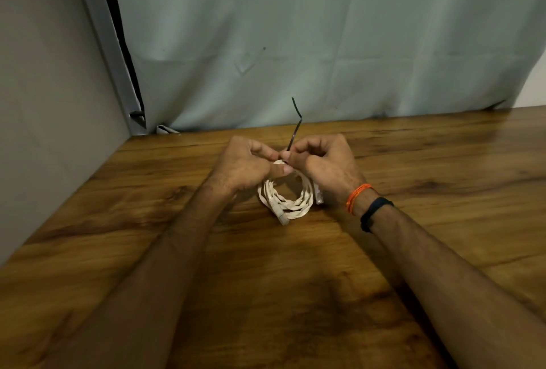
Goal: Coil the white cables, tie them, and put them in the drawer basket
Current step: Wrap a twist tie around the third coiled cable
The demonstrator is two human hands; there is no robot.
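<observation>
White cable (288, 201) lies wound into a small round coil on the wooden counter (413, 250), near its middle, with both hands working at the coil's far edge. One clear plug (283, 217) sticks out at the coil's near-left side, resting on the wood; a second plug (319, 195) shows at the right side, just beside the right wrist. A thin black tie (295, 126) rises from the point where the two hands meet, standing nearly upright with a kink near its top end — its lower part disappears between the fingers.

The left hand (242, 163) is curled, its thumb and forefinger pinching at the top of the coil where the tie meets the cable. The right hand (325, 159) is curled too, its fingertips pinching the tie just above that spot. The two hands touch each other there.

An orange thread band (356, 196) and a black band (373, 213) circle the right wrist. Both forearms reach in from the near edge. A pale grey-green curtain (325, 43) hangs behind the counter — a grey wall (44, 102) closes the left side.
</observation>
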